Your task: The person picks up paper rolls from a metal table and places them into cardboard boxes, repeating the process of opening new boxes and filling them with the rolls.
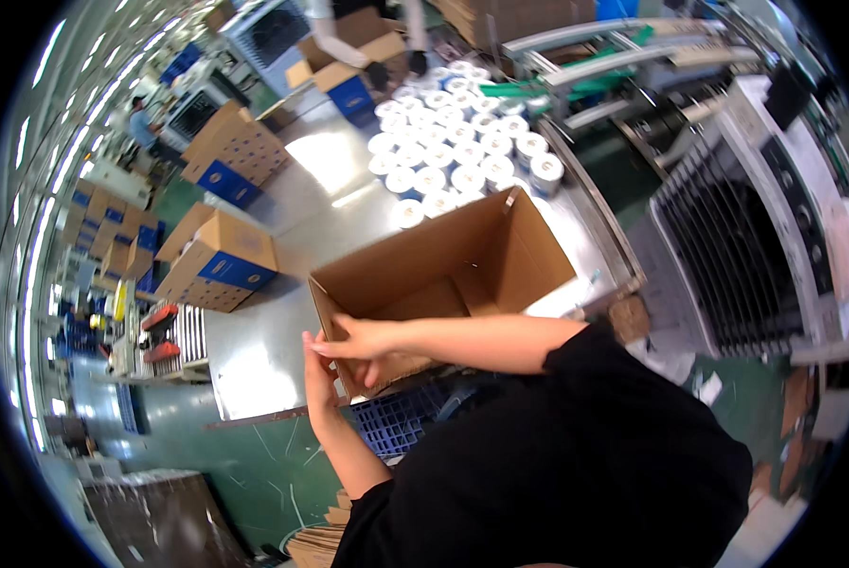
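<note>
An open, empty brown cardboard box (443,275) lies tilted on the shiny metal table (254,364), its opening facing up towards me. Both hands meet at its near left corner. My left hand (317,371) comes up from below and grips the box's corner edge. My right hand (360,341) reaches across from the right, fingers curled over the same edge and a lower flap. Behind the box stand several white rolls (448,142) packed close together on the table.
Closed brown boxes with blue panels (221,260) (237,151) sit at the table's left. Another person (353,47) handles a carton at the far end. A grey grilled machine (737,246) stands right. A blue crate (401,421) and flattened cartons (315,544) lie below.
</note>
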Tool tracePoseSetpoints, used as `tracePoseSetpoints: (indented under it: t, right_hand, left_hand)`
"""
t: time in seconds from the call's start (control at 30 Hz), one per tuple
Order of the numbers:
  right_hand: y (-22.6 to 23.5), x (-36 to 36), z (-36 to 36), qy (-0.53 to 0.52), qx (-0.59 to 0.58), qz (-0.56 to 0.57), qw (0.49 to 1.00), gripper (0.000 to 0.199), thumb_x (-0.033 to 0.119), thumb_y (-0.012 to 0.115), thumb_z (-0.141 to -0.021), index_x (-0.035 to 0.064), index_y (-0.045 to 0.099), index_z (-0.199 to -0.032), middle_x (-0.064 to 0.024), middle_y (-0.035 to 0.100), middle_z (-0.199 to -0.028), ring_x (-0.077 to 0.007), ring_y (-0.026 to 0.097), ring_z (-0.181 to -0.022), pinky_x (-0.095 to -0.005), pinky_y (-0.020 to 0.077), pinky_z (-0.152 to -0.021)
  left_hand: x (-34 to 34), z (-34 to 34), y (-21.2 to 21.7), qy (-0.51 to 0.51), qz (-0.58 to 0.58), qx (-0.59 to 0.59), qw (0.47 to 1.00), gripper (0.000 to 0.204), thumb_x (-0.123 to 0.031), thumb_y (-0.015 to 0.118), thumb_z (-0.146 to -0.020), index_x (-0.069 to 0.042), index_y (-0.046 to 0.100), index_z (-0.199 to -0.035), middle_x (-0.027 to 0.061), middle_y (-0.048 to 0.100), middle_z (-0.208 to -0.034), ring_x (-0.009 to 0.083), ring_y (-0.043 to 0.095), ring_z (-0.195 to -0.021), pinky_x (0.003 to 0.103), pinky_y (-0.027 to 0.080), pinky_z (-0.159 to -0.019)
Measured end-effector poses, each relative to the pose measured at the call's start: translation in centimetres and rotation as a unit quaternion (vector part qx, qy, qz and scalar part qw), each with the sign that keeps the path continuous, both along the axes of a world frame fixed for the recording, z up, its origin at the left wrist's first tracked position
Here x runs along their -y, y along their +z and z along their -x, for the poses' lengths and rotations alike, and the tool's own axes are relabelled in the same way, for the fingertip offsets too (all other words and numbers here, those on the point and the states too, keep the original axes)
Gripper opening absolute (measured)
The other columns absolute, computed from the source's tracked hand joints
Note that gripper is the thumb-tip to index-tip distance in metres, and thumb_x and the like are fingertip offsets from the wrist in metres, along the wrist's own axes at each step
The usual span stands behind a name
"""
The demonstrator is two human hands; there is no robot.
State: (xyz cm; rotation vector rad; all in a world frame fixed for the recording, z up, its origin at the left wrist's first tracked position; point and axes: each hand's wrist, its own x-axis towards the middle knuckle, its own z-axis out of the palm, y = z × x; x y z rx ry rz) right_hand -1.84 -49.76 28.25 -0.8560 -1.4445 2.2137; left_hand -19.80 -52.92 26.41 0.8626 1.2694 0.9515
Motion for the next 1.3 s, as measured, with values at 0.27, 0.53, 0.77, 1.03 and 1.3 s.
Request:
tracePoseSetpoints:
  t: [0.27,0.53,0.77,1.03,1.3]
  right_hand:
    - [-0.4,0.6,-11.7,-0.380,0.389,-0.475,0.692,0.051,0.020,0.069,-0.074,-0.0012,0.052,-0.117,-0.0195,0.059,-0.107,-0.0361,0.052,-0.105,-0.0412,0.0416,-0.092]
    - [-2.9,1.6,-19.4,-0.440,0.478,-0.499,0.573,0.091,0.011,0.081,-0.061,0.0010,0.032,-0.137,-0.0182,0.037,-0.137,-0.0376,0.033,-0.126,-0.0429,0.0301,-0.104]
    - [-10.1,1.9,-25.8,-0.405,0.168,0.011,0.899,0.037,0.012,0.060,-0.082,-0.0054,0.053,-0.114,-0.0135,0.064,-0.098,-0.0193,0.062,-0.084,-0.0316,0.0492,-0.075]
    - [-17.7,4.4,-31.9,-0.511,0.334,-0.162,0.775,0.044,0.023,0.072,-0.079,0.0044,0.057,-0.117,-0.0098,0.062,-0.096,-0.0197,0.061,-0.084,-0.0337,0.0504,-0.074]
    - [-13.0,3.0,-25.2,-0.244,0.678,-0.139,0.679,0.070,0.064,0.053,-0.080,-0.0033,0.066,-0.094,-0.0256,0.064,-0.086,-0.0415,0.061,-0.089,-0.0449,0.0473,-0.078]
  left_hand:
    - [-0.5,3.1,-3.9,0.115,-0.055,-0.653,0.747,0.032,-0.027,0.060,-0.086,0.002,0.052,-0.096,0.0236,0.063,-0.080,0.0428,0.061,-0.079,0.050,0.047,-0.070]
    - [-7.5,0.3,-4.7,0.023,-0.113,-0.650,0.751,0.028,-0.026,0.058,-0.086,0.002,0.056,-0.091,0.0249,0.063,-0.081,0.0421,0.061,-0.080,0.050,0.049,-0.073]
    - [-12.1,3.4,-6.5,-0.005,-0.164,-0.588,0.792,0.035,-0.028,0.063,-0.080,0.004,0.061,-0.094,0.0278,0.062,-0.094,0.0428,0.060,-0.088,0.046,0.049,-0.080]
    - [-10.2,6.4,-15.2,0.101,-0.074,-0.576,0.808,0.048,-0.042,0.069,-0.078,0.002,0.061,-0.095,0.0200,0.065,-0.089,0.0326,0.062,-0.086,0.041,0.049,-0.079]
    - [-6.7,-0.3,-7.9,-0.144,-0.103,-0.479,0.860,0.049,-0.050,0.057,-0.081,-0.003,0.066,-0.090,0.0218,0.065,-0.089,0.0391,0.061,-0.087,0.046,0.047,-0.077]
